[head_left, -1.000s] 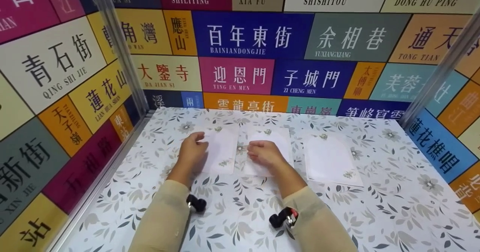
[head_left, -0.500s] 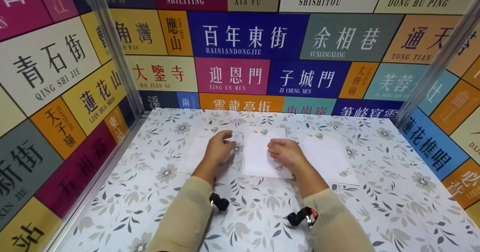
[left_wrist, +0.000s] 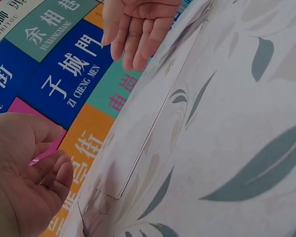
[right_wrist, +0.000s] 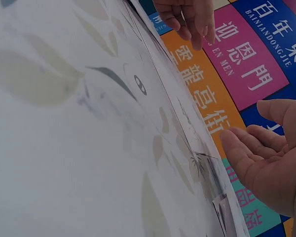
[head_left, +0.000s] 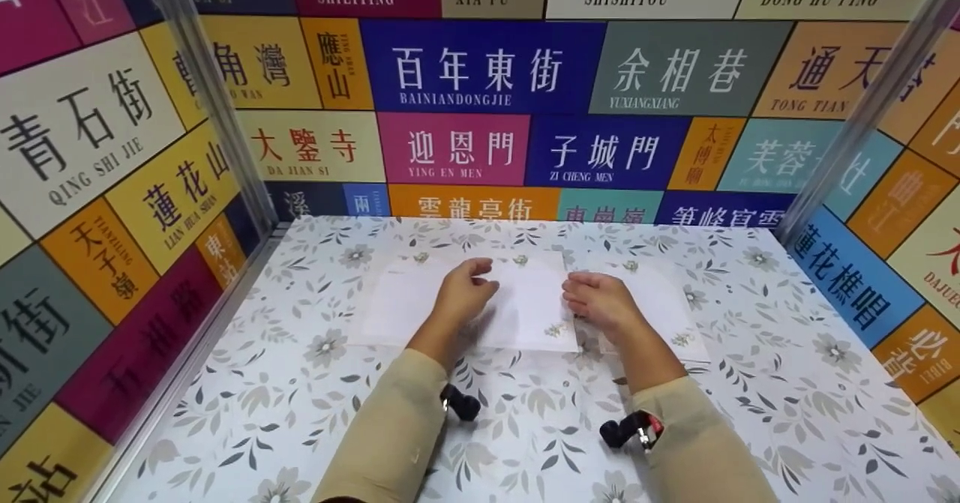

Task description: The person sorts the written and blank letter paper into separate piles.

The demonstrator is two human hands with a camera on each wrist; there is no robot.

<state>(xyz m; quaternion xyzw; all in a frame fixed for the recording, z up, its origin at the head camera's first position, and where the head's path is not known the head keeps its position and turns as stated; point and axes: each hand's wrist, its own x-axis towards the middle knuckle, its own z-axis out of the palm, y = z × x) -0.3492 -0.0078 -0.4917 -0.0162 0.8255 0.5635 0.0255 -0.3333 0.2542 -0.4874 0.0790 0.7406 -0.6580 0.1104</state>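
Middle card [head_left: 529, 300] lies flat at the table's [head_left: 750, 413] 12 o'clock between both loosely curled, empty hands, left hand [head_left: 463, 293] at its 9 o'clock edge, right hand [head_left: 600, 304] at 3, and fingertips may slide the thin sheet rather than lift it.

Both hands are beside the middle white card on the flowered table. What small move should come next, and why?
Probably bring both hands inward to take the middle white paper card by its side edges. The left hand and right hand flank it with loosely curled fingers holding nothing, and it lies flat on the floral tablecloth.
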